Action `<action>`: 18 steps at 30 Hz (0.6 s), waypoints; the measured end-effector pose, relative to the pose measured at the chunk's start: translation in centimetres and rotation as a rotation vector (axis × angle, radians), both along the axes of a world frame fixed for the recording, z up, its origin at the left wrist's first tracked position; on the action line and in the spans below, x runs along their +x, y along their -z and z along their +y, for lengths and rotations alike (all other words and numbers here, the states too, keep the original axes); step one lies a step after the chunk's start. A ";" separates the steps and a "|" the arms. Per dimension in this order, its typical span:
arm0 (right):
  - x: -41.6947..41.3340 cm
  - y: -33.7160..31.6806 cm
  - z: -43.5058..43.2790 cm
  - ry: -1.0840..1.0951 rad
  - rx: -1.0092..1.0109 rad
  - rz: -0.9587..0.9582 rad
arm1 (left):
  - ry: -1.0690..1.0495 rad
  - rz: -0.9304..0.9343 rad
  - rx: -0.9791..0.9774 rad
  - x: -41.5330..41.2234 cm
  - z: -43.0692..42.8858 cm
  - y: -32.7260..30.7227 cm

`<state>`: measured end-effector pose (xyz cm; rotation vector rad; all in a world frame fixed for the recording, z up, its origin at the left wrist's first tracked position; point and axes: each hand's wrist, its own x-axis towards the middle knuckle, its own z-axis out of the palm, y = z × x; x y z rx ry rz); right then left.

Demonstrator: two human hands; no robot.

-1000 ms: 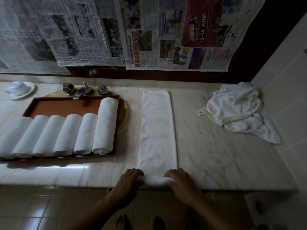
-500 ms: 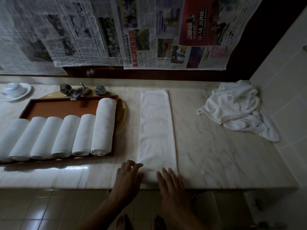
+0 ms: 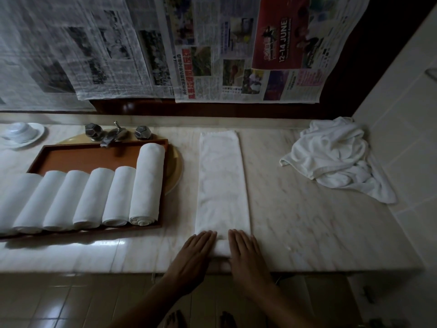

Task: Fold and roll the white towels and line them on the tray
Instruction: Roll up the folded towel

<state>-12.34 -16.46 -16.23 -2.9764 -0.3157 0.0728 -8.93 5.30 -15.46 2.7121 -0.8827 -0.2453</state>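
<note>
A white towel (image 3: 221, 181) folded into a long narrow strip lies on the marble counter, running away from me. Its near end is turned up into a small roll at the counter's front edge. My left hand (image 3: 192, 259) and my right hand (image 3: 247, 254) lie flat on that roll, fingers straight and pointing forward, one at each end. To the left, a brown wooden tray (image 3: 94, 157) holds several rolled white towels (image 3: 99, 200) side by side; the rightmost roll is the longest.
A crumpled pile of white towels (image 3: 335, 159) sits at the back right against the tiled wall. Metal tap fittings (image 3: 115, 134) stand behind the tray, over a yellow basin. A white dish (image 3: 22, 134) is at far left. Newspapers hang on the back wall.
My fingers went from curled on the towel's near edge to flat. Both hands have pushed forward and the near end now forms a small roll.
</note>
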 end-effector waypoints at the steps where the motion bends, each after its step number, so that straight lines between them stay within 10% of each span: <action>1: 0.0 0.2 -0.2 -0.015 -0.005 -0.007 | 0.001 0.025 0.006 0.4 0.4 0.0; 18: -2.0 -2.7 -3.3 -0.004 0.351 0.086 | -0.288 0.326 -0.354 -1.4 2.4 -2.6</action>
